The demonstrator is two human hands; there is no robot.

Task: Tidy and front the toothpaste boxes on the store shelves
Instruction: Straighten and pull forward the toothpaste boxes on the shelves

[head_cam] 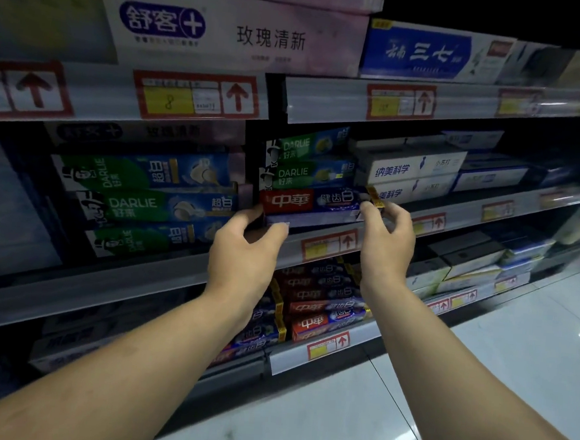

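The middle shelf (460, 214) carries the red-and-blue box (312, 202) at its front edge. It looks like a long, light carton, probably stiff lengthwise but easy to dent, so holding both short ends suits it. The left hand (245, 247) grips its left end and the right hand (388, 240) pinches its right end. Left of the box lies an untidy green stack (139, 202); white boxes (408, 173) crowd its right. Two green boxes (306, 162) rest on top of it and would likely slide if it is pulled out fast.
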